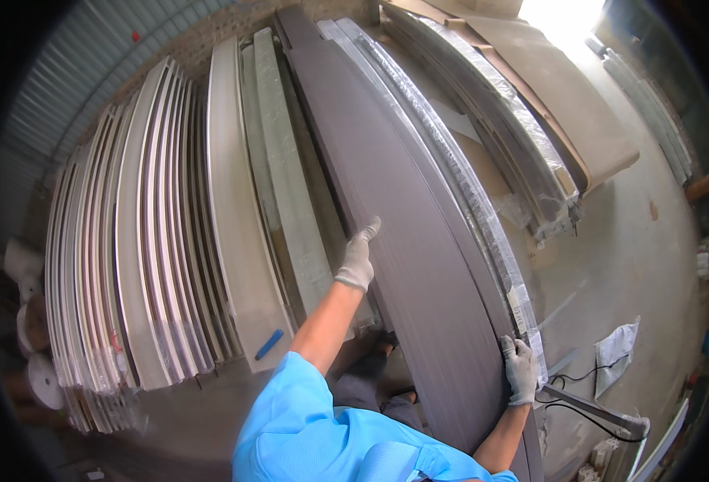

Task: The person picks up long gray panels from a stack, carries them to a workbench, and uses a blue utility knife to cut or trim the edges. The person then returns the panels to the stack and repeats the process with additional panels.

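Observation:
A long, wide, dark grey-brown panel (394, 185) runs lengthwise from the far side to close by my body. My left hand (357, 259), in a whitish work glove, holds its left edge with the thumb lying over the top face. The other left fingers are mostly hidden beside the edge. At the right edge, nearer to me, my gloved right hand (520, 371) has its fingers curled over the panel's side. Right beside that edge lies a stack of plastic-wrapped profiles (483, 201), close to the right fingers.
On the left stand several rows of pale profiles (161, 241). A blue utility knife or marker-like tool (269, 344) lies on a beige board (250, 241). Wrapped strips (499, 96) are at far right. A metal bar (587, 408), black cable and plastic bag (616, 353) are near my right.

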A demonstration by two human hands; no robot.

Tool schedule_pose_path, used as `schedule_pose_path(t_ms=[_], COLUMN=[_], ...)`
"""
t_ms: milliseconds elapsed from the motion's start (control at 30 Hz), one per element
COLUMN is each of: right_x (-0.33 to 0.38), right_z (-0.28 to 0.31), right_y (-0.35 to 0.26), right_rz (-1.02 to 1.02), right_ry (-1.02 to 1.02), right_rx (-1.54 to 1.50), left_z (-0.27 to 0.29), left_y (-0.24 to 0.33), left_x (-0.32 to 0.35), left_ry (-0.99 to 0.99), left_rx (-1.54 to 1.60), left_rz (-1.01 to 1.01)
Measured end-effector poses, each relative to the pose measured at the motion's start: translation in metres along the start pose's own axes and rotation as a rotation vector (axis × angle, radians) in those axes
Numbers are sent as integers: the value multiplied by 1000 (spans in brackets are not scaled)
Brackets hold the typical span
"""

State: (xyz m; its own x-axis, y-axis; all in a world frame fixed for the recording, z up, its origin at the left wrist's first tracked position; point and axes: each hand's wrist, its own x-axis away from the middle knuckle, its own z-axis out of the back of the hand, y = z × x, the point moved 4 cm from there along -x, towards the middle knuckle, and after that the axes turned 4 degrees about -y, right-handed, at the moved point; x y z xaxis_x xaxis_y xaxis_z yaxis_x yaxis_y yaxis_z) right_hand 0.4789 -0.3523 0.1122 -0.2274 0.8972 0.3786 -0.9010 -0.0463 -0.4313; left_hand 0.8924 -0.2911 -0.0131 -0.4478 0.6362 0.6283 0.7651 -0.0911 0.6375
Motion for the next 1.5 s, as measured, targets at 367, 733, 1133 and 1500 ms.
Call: schedule_pose_path(t_ms=[367,733,1133,1500], right_x=[-63,-114,-152,-152], right_z=[-53,-124,-202,-191], right_y=[-9,-7,39,45], right_rz=[42,-39,-140,-123], right_ry=[8,-128,-171,-221], right_rx=[-60,-216,-300,-361], left_z=[7,65,87,72], left_y=[16,-3,-8,26], left_x=[-43,-123,-142,-70], left_ry=[121,147,232,176], left_rx=[-89,-258,-860,-1072], left_rz=[-35,89,176,-142])
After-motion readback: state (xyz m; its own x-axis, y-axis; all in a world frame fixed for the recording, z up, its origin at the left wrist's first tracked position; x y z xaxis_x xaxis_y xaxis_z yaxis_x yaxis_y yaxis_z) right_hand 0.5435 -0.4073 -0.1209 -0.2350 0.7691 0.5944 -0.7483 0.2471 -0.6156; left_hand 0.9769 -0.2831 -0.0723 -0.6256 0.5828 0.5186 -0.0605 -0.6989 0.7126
